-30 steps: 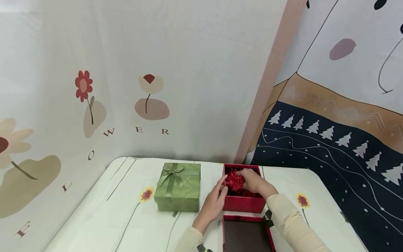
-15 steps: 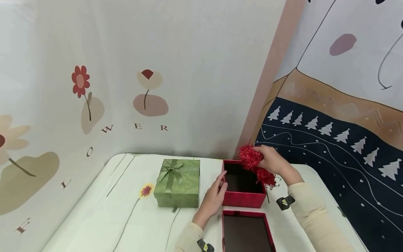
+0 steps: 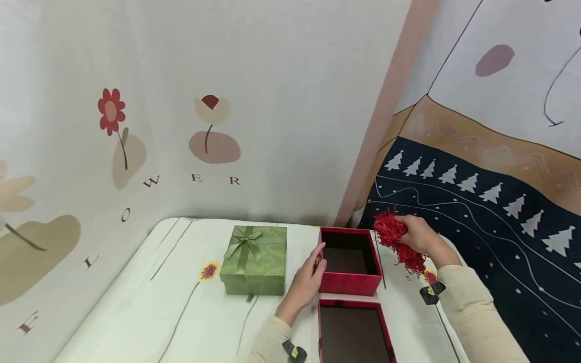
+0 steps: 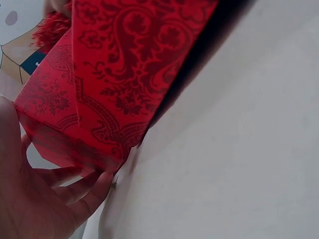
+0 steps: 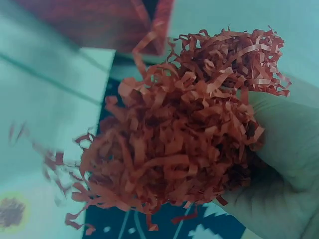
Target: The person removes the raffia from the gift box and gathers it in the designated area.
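Standing open-topped on the white cloth (image 3: pixel 177 287) in the head view, the red box (image 3: pixel 348 284) shows its dark floor. To its left sits the green box (image 3: pixel 268 264) with a bow (image 3: pixel 246 245); the left hand (image 3: pixel 301 286) reaches into the gap between them. A red-edged tray (image 3: pixel 355 333) lies just in front, a narrow strip of cloth separating it from the red box. Off the red box's right side, the right hand (image 3: pixel 419 234) grips a bunch of shredded red paper (image 3: pixel 389 231), well apart from the left hand. Cloth stretches from the green box to the table's left edge; on the right it is partly covered by the right sleeve (image 3: pixel 476 312).

From the left wrist, the left hand's fingers spread, slightly bent, against the red box. Patterned red panels rise above; whether the nearer one belongs to the red box or the tray, I cannot tell. Cloth spreads to the right.

From the right wrist, the paper hides most of the right hand's fingers. Loose strands trail from it, and the red box's blurred corner is just beside.
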`<state>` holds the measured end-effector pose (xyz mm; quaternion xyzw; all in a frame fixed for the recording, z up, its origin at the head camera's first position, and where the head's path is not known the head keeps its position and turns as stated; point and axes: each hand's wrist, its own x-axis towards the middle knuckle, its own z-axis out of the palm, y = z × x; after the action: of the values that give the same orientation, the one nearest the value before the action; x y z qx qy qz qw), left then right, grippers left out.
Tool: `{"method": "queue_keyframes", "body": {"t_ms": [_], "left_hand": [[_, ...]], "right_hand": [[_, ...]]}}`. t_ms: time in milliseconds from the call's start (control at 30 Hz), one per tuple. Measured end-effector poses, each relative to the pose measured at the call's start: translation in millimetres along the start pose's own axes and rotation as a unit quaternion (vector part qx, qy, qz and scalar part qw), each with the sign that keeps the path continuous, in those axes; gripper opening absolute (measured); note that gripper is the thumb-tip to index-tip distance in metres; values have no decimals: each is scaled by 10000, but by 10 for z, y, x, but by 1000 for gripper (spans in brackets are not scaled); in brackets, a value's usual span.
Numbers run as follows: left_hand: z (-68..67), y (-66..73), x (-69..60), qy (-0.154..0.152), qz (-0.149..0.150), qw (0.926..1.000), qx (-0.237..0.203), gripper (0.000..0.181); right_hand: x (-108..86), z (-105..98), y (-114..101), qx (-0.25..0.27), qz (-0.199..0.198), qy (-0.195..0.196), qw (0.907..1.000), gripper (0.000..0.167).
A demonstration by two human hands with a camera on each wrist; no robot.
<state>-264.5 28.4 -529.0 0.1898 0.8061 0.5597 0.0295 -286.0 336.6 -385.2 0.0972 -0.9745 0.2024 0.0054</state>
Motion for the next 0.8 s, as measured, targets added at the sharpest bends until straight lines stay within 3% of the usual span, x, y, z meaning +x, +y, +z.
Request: {"method": "queue_keyframes", "body": {"t_ms": [433, 800], "left_hand": [[50, 7, -27, -75, -109, 9999, 5, 52], [39, 42, -6, -33, -49, 10000, 38, 54]], "right_hand": [[-186, 382, 368, 39, 702, -604, 9957, 52], [-224, 597, 447, -147, 1030, -934, 9902, 58]]}}
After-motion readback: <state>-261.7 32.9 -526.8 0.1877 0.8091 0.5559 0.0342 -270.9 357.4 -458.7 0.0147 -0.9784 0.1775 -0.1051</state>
